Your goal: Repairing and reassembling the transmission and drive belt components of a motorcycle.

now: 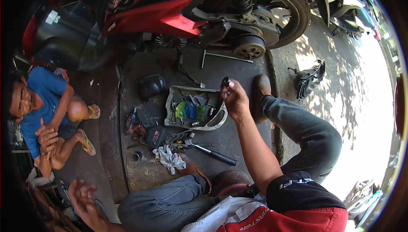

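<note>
My right hand (pixel 235 100) is raised over the right end of a grey tray (pixel 168 112). Its fingers pinch a small black round part (pixel 225 81) with a hollow-looking end; its exact kind is unclear. Low at the left, my left hand (pixel 87 204) is held up with its fingers apart and nothing in it. Inside the tray lie a green and yellow packet (pixel 187 111), small metal pieces and a socket (pixel 211 111). Beyond the tray stands a red and black scooter (pixel 153 17), its round clutch drum (pixel 248 47) exposed beside the rear wheel (pixel 293 15).
A seated person in a blue shirt (pixel 46 89) is at the left. On the floor lie a cordless power tool (pixel 135 123), a white rag (pixel 169 159), a black-handled tool (pixel 216 155), a long metal wrench (pixel 227 56), a black cover (pixel 151 86) and a dark housing (pixel 309 79).
</note>
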A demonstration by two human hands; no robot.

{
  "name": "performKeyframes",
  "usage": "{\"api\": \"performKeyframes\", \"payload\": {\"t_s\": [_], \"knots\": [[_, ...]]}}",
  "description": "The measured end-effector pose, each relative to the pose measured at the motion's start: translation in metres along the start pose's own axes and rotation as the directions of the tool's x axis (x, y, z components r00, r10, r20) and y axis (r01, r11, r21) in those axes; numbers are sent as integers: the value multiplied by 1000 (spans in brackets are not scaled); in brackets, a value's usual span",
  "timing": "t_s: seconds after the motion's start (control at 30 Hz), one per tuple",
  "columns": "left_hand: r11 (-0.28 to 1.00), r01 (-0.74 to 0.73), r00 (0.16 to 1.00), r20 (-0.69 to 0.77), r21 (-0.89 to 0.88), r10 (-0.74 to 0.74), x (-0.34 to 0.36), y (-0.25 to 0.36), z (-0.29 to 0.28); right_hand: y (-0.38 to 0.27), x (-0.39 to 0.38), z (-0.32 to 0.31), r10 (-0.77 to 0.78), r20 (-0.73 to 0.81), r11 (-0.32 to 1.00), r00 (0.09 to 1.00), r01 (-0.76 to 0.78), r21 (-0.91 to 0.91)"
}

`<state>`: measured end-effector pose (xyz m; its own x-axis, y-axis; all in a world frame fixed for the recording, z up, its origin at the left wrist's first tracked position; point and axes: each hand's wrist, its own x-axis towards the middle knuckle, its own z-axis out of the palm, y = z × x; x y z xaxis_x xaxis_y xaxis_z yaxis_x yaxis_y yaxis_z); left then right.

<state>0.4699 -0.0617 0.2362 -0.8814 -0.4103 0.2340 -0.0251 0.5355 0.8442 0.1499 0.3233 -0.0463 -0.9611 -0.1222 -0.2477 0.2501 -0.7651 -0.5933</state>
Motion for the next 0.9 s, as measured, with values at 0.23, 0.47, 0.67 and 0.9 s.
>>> {"api": "performKeyframes", "payload": {"t_s": [0.23, 0.47, 0.67, 0.9], "knots": [[947, 223, 925, 255, 231, -280, 6, 40, 63, -65, 44, -6, -706, -172, 597, 687, 447, -666], [933, 245, 902, 291, 264, -319, 11, 52, 78, -68, 48, 5, -796, -118, 386, 594, 347, -855], [896, 313, 846, 336, 317, -414, 17, 35, 70, -62, 68, 9, -860, 23, 112, 509, 233, -966], [912, 337, 864, 310, 233, -398, 21, 6, 55, 20, 24, -15, -55, -10, 64, 998, -7, -998]]}}
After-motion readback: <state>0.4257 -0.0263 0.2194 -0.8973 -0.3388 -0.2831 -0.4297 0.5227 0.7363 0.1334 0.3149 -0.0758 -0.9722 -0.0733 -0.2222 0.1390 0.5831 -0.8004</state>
